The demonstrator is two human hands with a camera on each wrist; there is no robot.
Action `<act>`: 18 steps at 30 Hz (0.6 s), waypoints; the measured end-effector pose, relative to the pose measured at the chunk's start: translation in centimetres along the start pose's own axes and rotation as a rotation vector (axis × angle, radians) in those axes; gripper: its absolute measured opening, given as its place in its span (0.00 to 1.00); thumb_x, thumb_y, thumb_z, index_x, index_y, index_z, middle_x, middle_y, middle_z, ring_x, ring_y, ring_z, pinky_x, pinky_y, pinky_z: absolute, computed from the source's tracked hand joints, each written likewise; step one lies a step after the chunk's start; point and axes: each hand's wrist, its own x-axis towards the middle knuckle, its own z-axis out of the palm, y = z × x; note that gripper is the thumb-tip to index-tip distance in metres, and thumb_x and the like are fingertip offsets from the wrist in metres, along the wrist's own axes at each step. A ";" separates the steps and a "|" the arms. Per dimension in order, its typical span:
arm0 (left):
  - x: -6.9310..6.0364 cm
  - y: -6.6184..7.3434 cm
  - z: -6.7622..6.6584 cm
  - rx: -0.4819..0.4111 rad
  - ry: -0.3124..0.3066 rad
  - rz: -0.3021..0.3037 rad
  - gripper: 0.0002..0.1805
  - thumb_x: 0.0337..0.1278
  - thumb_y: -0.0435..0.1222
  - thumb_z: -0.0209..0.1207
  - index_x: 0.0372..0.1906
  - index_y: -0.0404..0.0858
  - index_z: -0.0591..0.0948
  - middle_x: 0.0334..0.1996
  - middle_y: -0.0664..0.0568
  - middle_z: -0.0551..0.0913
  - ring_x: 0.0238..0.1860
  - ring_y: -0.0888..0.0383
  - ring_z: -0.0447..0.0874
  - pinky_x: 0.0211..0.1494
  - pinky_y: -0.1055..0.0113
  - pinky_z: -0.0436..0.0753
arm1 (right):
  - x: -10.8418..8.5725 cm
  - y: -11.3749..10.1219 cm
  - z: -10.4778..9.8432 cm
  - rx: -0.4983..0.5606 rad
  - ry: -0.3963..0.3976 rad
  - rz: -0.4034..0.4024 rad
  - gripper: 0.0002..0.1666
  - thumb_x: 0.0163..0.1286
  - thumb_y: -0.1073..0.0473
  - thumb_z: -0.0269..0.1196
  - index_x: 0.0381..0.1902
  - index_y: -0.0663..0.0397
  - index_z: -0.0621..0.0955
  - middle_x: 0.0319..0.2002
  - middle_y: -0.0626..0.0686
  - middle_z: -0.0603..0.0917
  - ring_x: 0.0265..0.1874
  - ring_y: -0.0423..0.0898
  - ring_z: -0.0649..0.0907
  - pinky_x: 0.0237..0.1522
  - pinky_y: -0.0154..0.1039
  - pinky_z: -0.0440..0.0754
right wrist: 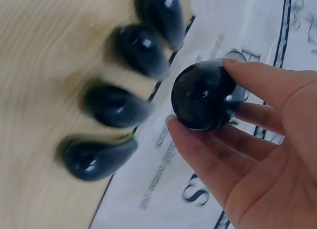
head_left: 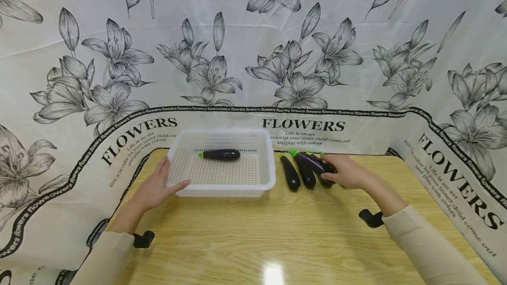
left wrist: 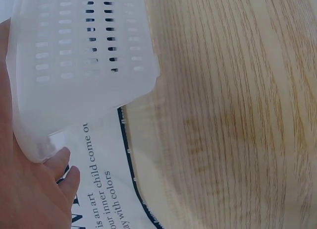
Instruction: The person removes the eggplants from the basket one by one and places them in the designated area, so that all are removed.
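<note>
A white plastic basket (head_left: 222, 190) with a perforated bottom stands at the back of the table, with one eggplant (head_left: 222, 155) lying inside. My left hand (head_left: 156, 184) grips the basket's left side, thumb at the front rim; the left wrist view shows fingers against the basket wall (left wrist: 84, 92). Between thumb and fingers, my right hand (head_left: 345, 171) holds a dark, glossy eggplant (right wrist: 200, 97), raised off the table. Several more eggplants (head_left: 291, 175) lie in a row right of the basket. In the head view the held one and my hand partly cover them.
Light wood table (head_left: 222, 241) stretches in front of the basket and eggplants. A white cloth with flower prints (head_left: 301, 78) hangs at the back and sides, meeting the table's far edge. Black wrist mounts (head_left: 371, 218) stick out from both wrists.
</note>
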 end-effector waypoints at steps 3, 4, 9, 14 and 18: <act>0.1 0.0 0.0 0.001 -0.002 0.003 0.64 0.64 0.71 0.51 0.81 0.28 0.39 0.82 0.33 0.36 0.72 0.23 0.59 0.66 0.30 0.68 | -0.4 1.5 -0.2 -0.015 0.001 0.040 0.35 0.74 0.56 0.66 0.69 0.75 0.70 0.63 0.74 0.76 0.60 0.71 0.77 0.60 0.66 0.75; 0.1 0.0 0.0 -0.001 -0.002 0.002 0.64 0.64 0.71 0.51 0.81 0.29 0.39 0.82 0.33 0.36 0.72 0.24 0.59 0.66 0.30 0.69 | -0.5 1.9 -0.2 -0.011 -0.001 0.054 0.35 0.74 0.56 0.65 0.69 0.75 0.70 0.63 0.74 0.75 0.60 0.71 0.78 0.59 0.66 0.76; 0.1 0.0 -0.1 -0.001 -0.001 -0.005 0.64 0.64 0.71 0.51 0.82 0.30 0.39 0.82 0.34 0.36 0.71 0.24 0.60 0.65 0.30 0.70 | -1.0 4.2 -0.1 0.001 0.005 0.103 0.35 0.74 0.57 0.66 0.67 0.77 0.70 0.59 0.75 0.77 0.53 0.68 0.82 0.51 0.62 0.81; 0.0 0.1 0.0 0.006 -0.003 0.000 0.63 0.64 0.70 0.51 0.81 0.28 0.40 0.82 0.33 0.36 0.71 0.23 0.61 0.65 0.30 0.69 | -1.6 5.9 0.1 0.002 0.020 0.137 0.34 0.74 0.57 0.65 0.66 0.79 0.70 0.57 0.76 0.78 0.51 0.68 0.82 0.49 0.62 0.82; 0.1 0.0 0.0 0.008 -0.004 0.003 0.63 0.65 0.70 0.51 0.81 0.28 0.40 0.82 0.33 0.36 0.70 0.23 0.61 0.65 0.30 0.70 | -1.8 7.0 0.1 -0.011 0.027 0.187 0.35 0.74 0.57 0.63 0.67 0.80 0.69 0.58 0.78 0.77 0.52 0.71 0.81 0.50 0.64 0.80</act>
